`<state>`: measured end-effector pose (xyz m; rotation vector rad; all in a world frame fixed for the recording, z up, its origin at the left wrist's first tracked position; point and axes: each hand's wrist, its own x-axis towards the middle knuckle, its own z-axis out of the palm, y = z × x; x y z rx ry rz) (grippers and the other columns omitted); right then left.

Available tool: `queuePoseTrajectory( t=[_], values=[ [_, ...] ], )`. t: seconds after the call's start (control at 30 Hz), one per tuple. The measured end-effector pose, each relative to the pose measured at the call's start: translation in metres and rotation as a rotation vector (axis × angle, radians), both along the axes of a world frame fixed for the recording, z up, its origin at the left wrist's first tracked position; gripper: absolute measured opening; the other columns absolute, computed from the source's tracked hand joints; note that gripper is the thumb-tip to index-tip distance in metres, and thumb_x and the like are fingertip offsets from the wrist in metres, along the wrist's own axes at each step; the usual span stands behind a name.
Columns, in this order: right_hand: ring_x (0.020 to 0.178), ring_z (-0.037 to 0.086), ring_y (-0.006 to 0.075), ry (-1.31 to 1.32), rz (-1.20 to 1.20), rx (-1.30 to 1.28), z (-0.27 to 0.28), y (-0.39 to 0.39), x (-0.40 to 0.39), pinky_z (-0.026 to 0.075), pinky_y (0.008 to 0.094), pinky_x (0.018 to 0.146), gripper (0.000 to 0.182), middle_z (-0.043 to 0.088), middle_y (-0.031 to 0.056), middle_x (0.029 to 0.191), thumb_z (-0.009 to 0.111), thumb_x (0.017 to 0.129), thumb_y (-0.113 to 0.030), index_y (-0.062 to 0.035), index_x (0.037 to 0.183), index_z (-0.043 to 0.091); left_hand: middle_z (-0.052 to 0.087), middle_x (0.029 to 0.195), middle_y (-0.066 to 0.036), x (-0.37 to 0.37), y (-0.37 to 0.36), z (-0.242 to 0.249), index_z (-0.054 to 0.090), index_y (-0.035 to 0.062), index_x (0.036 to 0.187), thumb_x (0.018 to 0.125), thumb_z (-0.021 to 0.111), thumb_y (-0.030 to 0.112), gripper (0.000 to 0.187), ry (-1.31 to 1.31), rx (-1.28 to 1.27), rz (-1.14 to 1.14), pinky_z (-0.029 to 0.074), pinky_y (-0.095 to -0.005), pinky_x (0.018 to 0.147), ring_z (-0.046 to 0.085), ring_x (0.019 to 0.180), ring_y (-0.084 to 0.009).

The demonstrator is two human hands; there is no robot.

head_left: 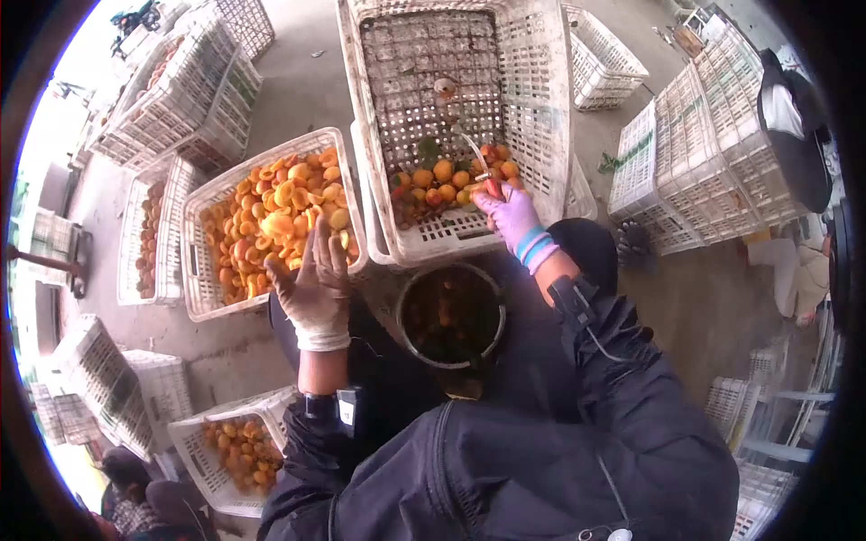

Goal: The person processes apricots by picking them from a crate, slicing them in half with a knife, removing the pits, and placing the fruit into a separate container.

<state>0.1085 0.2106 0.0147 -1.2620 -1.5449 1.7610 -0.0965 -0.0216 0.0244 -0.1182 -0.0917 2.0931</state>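
Note:
My left hand (316, 287), in a dirty pale glove, is held up with its fingers spread at the near right edge of a white crate (200, 281). That crate is full of halved apricots (262, 225). An apricot half (281, 225) appears just beyond my fingertips; I see nothing held in them. My right hand (512, 216), in a purple glove, is closed around the red handle of a thin curved knife (487, 176). It is over the near right part of a tilted white crate (532, 99), beside whole apricots (442, 171) gathered at its low end.
Between my knees stands a round bucket (410, 350) with dark contents. Another crate of apricots (242, 453) is at lower left, near a crouching person (135, 491). Stacked white crates (695, 135) rise at the right, and more crates (180, 99) stand at upper left.

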Motion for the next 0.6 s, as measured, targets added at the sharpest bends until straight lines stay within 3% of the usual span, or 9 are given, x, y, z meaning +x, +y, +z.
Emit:
queuePoseTrajectory(
  t=[0.1, 0.13, 0.17, 0.27, 0.43, 0.6],
  values=[
    [0.058, 0.054, 0.0110, -0.187, 0.054, 0.122, -0.040, 0.047, -0.029, 0.045, 0.0276, 0.055, 0.028, 0.061, 0.0023, 0.074, 0.071, 0.082, -0.024, -0.0041, 0.099, 0.062, 0.040, 0.143, -0.017, 0.003, 0.000, -0.019, 0.033, 0.0009, 0.140, 0.090, 0.058, 0.039, 0.068, 0.013, -0.096, 0.003, 0.043, -0.0450, 0.099, 0.049, 0.124, -0.0275],
    [0.072, 0.063, 0.0227, -0.319, 0.128, 0.334, -0.056, 0.061, -0.041, 0.050, 0.0340, 0.067, 0.034, 0.066, 0.0122, 0.083, 0.071, 0.079, -0.028, -0.0040, 0.101, 0.062, 0.056, 0.128, -0.011, 0.006, 0.002, -0.014, 0.044, 0.0040, 0.134, 0.090, 0.055, 0.043, 0.060, 0.057, -0.242, 0.004, 0.048, -0.0394, 0.087, 0.059, 0.107, -0.0230],
    [0.072, 0.063, 0.0227, -0.320, 0.132, 0.333, -0.073, 0.071, -0.047, 0.050, 0.0340, 0.067, 0.034, 0.066, 0.0122, 0.083, 0.071, 0.079, -0.028, -0.0040, 0.101, 0.062, 0.056, 0.128, -0.011, 0.008, 0.002, -0.017, 0.044, 0.0040, 0.134, 0.090, 0.055, 0.043, 0.060, 0.055, -0.244, 0.008, 0.048, -0.0394, 0.087, 0.059, 0.107, -0.0230],
    [0.093, 0.061, 0.0380, -0.466, 0.234, 0.494, -0.091, 0.092, -0.079, 0.048, 0.0415, 0.079, 0.033, 0.065, 0.0194, 0.095, 0.066, 0.079, -0.031, -0.0080, 0.102, 0.062, 0.062, 0.105, -0.005, 0.013, 0.008, -0.016, 0.049, 0.0071, 0.130, 0.091, 0.052, 0.047, 0.056, 0.259, -0.448, -0.021, 0.046, -0.0317, 0.073, 0.057, 0.082, -0.0165],
    [0.098, 0.059, 0.0394, -0.576, 0.260, 0.530, -0.127, 0.110, -0.114, 0.048, 0.0439, 0.082, 0.034, 0.063, 0.0211, 0.103, 0.065, 0.078, -0.028, -0.0075, 0.105, 0.061, 0.061, 0.103, -0.005, 0.017, 0.009, -0.018, 0.050, 0.0067, 0.128, 0.092, 0.050, 0.046, 0.053, 0.333, -0.566, -0.045, 0.047, -0.0315, 0.074, 0.056, 0.081, -0.0174],
    [0.102, 0.058, 0.0378, -0.726, 0.311, 0.719, -0.144, 0.110, -0.118, 0.049, 0.0464, 0.084, 0.027, 0.058, 0.0167, 0.114, 0.063, 0.078, -0.019, -0.0097, 0.103, 0.059, 0.060, 0.103, -0.007, 0.021, 0.014, -0.013, 0.050, 0.0058, 0.128, 0.092, 0.051, 0.044, 0.053, 0.386, -0.570, -0.063, 0.047, -0.0318, 0.075, 0.056, 0.083, -0.0190]
  ],
)
